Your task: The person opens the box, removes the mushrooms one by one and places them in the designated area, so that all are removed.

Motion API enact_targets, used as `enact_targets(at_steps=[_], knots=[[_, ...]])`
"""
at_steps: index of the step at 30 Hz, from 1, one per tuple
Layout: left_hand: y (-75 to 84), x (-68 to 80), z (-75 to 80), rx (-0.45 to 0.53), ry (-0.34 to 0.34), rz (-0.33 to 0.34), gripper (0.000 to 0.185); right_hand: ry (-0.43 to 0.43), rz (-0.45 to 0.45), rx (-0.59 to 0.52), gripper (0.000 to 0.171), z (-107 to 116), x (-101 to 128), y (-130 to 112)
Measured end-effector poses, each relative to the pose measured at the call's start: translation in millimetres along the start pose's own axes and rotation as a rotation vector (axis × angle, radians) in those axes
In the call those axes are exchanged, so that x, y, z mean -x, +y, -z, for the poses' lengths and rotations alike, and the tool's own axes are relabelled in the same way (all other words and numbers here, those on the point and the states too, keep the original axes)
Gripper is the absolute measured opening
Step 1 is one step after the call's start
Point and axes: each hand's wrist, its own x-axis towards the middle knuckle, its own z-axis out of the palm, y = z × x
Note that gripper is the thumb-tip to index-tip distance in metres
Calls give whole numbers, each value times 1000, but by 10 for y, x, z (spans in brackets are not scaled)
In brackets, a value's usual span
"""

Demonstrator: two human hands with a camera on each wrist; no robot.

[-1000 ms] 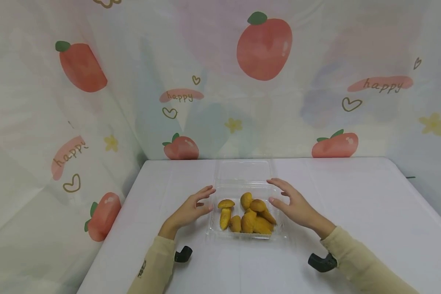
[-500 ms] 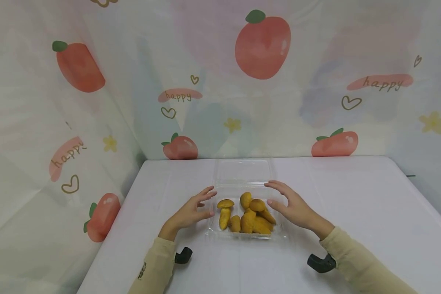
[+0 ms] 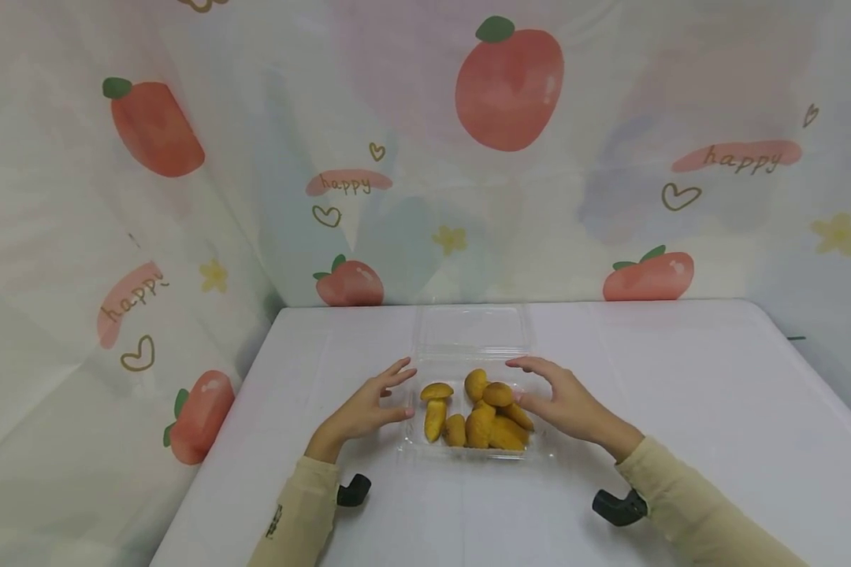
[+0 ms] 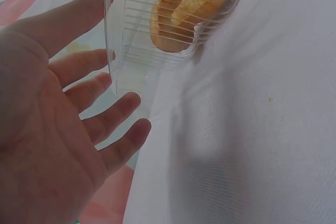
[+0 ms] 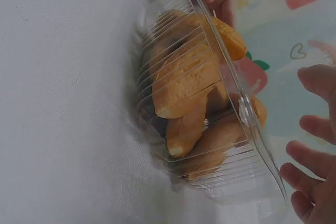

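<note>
A clear plastic clamshell box (image 3: 425, 454) stands on the white table, its lid (image 3: 472, 329) folded back flat toward the wall. Inside lie several yellow-brown mushrooms; one mushroom (image 3: 435, 417) is at the left, the others (image 3: 481, 425) are piled to the right. My left hand (image 3: 358, 409) is at the box's left side, fingers spread and thumb tip right at the rim, as the left wrist view shows. On the other side my right hand (image 3: 573, 403) reaches over the right rim with spread fingers, its thumb overlapping the pile. Neither hand grips anything.
Two black curved tube ends (image 3: 354, 491) show beside the wrists. A patterned cloth backdrop (image 3: 425, 118) rises behind the table (image 3: 652, 354) and on the left. White cloth lies on both sides of the box.
My right hand has moved slightly left, farther over the box. The left thumb has come a little closer to the left rim. Box and mushrooms stay in place.
</note>
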Motion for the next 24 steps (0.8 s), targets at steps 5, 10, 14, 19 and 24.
enact_targets(at_steps=[5,10,14,19,24], knots=[[2,-13,2,0,-3,4,69,-39,49,46,45,-17,-24,31],[3,-7,4,1,-2,12,69,-49,58,107,43,-28,-60,70],[17,-1,9,2,-2,17,70,-57,37,136,44,-43,-80,88],[28,1,13,-1,7,5,69,-60,21,134,44,-70,-97,86],[22,1,12,3,5,-13,69,-59,8,143,44,-95,-109,82]])
